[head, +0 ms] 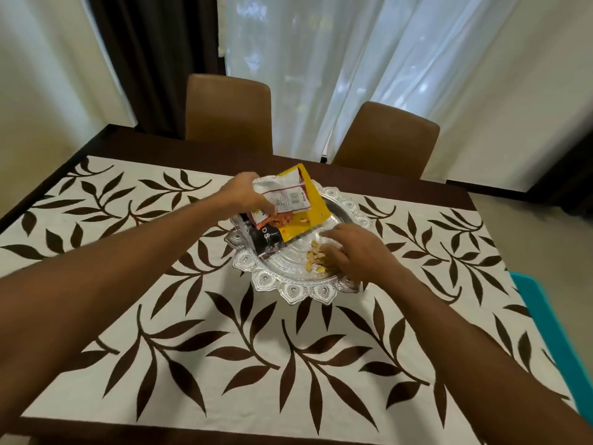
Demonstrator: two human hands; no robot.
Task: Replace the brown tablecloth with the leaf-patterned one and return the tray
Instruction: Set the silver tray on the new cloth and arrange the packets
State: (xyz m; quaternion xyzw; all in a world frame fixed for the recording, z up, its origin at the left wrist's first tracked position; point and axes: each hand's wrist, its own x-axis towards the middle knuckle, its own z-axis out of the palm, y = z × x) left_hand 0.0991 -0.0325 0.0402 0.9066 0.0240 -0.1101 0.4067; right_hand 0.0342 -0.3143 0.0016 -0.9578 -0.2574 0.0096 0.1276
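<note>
The leaf-patterned tablecloth (263,354), white with dark brown leaves, lies flat across the dark table. On it, past the middle, stands an ornate silver tray (298,292). My left hand (242,194) grips a white snack packet (285,197) held over the tray's far left side, above a yellow packet (305,224) and a black packet (264,237) that lie in the tray. My right hand (357,252) rests in the tray's right part, fingers curled over a small heap of loose nuts (316,260). The brown tablecloth is not in view.
Two brown chairs (229,112) (386,139) stand at the table's far side before white curtains. A teal object (555,335) sits at the table's right edge. The bare dark table rim (160,141) shows around the cloth.
</note>
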